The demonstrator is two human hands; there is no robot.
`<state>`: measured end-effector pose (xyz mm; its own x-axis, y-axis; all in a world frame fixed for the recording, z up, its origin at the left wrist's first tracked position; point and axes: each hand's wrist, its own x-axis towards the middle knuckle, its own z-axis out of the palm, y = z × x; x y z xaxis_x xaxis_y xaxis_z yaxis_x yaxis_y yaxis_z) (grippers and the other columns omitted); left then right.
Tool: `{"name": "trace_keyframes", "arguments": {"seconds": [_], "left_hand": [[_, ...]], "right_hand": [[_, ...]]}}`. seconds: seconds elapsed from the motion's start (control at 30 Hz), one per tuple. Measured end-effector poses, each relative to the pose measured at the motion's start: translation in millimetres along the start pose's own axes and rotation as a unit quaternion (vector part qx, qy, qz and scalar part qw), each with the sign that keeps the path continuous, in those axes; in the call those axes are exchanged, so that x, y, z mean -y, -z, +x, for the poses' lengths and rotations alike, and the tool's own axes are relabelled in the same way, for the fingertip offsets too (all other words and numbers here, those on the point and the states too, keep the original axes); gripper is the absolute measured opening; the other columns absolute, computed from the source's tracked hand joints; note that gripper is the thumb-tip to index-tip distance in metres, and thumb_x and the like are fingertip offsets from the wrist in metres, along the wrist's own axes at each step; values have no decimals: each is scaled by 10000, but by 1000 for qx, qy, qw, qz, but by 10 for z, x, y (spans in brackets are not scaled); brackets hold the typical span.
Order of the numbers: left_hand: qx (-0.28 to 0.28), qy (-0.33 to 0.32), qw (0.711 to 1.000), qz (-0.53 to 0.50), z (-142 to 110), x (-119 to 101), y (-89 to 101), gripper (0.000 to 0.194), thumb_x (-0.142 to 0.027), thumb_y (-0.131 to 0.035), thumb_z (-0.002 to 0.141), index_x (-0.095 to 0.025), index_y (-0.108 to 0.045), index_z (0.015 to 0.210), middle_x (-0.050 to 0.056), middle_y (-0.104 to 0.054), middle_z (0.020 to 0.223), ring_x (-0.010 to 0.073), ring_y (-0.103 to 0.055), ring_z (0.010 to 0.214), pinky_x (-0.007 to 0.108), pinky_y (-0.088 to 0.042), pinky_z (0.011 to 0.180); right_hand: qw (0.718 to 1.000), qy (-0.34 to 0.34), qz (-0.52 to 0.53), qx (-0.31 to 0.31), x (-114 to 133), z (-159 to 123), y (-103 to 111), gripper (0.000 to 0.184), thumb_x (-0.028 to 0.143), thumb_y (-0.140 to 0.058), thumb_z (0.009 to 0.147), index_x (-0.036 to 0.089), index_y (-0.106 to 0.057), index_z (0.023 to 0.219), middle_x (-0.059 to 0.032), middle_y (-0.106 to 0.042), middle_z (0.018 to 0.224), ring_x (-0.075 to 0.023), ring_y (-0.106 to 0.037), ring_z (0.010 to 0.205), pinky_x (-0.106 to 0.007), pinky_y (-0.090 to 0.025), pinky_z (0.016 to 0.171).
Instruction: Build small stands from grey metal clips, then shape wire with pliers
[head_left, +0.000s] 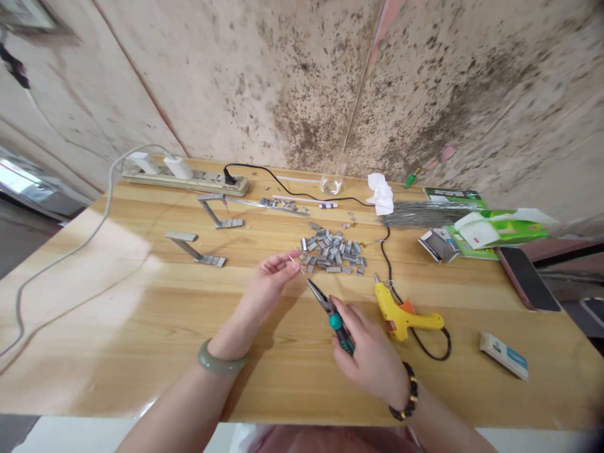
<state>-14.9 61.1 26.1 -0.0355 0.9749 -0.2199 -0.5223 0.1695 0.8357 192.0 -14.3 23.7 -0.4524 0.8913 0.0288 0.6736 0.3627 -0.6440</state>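
Observation:
Between the thumb and fingers of my left hand [274,277] is pinched a short, thin whitish piece [296,262], too small to make out fully. My right hand [370,352] is wrapped round the handles of long-nose pliers [336,318], whose jaws look closed and point up and left, just below the left fingertips. A pile of small grey metal staple strips [333,250] lies just beyond my hands. Two bent shapes built of grey staple strips, one in front [195,248] and one behind [219,212], stand to the left.
A yellow glue gun [401,314] with a black cord lies right of my right hand. Farther off are a power strip [189,181], a clear glass [332,179], thin metal wires [431,214], a green tissue pack [503,228], a phone [528,277] and a small box [504,355].

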Motion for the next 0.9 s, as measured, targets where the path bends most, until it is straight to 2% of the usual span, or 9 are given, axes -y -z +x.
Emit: {"name": "trace_keyframes", "arguments": {"seconds": [0.07, 0.13, 0.2, 0.3, 0.37, 0.4, 0.53, 0.9], "left_hand": [[9, 12, 999, -29, 4, -2, 15, 300, -209, -841, 588, -158, -748, 869, 7, -698, 662, 78, -619, 634, 179, -480, 678], [20, 17, 999, -46, 3, 3, 28, 296, -202, -837, 595, -160, -747, 873, 6, -697, 662, 80, -625, 645, 184, -482, 690], [31, 17, 998, -50, -2, 10, 37, 282, -200, -829, 607, -165, -746, 874, 8, -697, 662, 89, -629, 654, 201, -485, 702], [47, 19, 998, -43, -18, 14, 41, 278, -218, -832, 608, -178, -746, 870, 5, -691, 650, 92, -619, 634, 213, -486, 685], [63, 20, 997, -40, -29, 11, 39, 285, -239, -837, 604, -184, -747, 869, 2, -682, 636, 89, -606, 616, 212, -484, 665], [71, 20, 997, -38, -34, 10, 38, 290, -245, -838, 603, -186, -747, 871, 3, -678, 632, 89, -601, 613, 212, -482, 657], [90, 19, 995, -36, -41, 6, 36, 293, -246, -844, 592, -182, -750, 862, 5, -661, 628, 97, -599, 618, 217, -479, 642], [114, 27, 993, -24, -34, 18, 47, 291, -229, -843, 591, -180, -752, 863, 0, -643, 624, 93, -594, 623, 212, -469, 641]], "right_hand": [[994, 1, 107, 12, 3, -13, 23, 618, 155, -490, 819, 197, -328, 1415, -101, -566, 1160, -237, -535, 1068, -403, -432, 945], [969, -22, 239, 48, 4, -21, 53, 570, 157, -500, 828, 205, -376, 1382, -71, -586, 1052, -192, -566, 956, -350, -463, 877], [919, -66, 375, 104, 5, -22, 85, 511, 169, -517, 827, 207, -433, 1330, -40, -577, 950, -143, -567, 796, -283, -485, 726], [825, -116, 526, 170, 14, -15, 119, 458, 213, -577, 790, 192, -500, 1241, -27, -555, 909, -103, -541, 668, -228, -440, 569], [783, -126, 581, 183, 24, -9, 130, 467, 256, -618, 765, 183, -513, 1214, -32, -559, 900, -98, -538, 633, -224, -421, 531], [771, -126, 597, 184, 29, -7, 132, 477, 275, -635, 756, 178, -515, 1207, -34, -564, 893, -99, -538, 622, -225, -416, 521], [758, -120, 614, 183, 44, -1, 136, 477, 280, -650, 755, 167, -518, 1199, -37, -572, 880, -93, -536, 602, -218, -402, 507], [761, -138, 605, 188, 50, -3, 151, 485, 303, -655, 748, 175, -511, 1193, -24, -549, 858, -76, -497, 569, -201, -386, 480]]}}
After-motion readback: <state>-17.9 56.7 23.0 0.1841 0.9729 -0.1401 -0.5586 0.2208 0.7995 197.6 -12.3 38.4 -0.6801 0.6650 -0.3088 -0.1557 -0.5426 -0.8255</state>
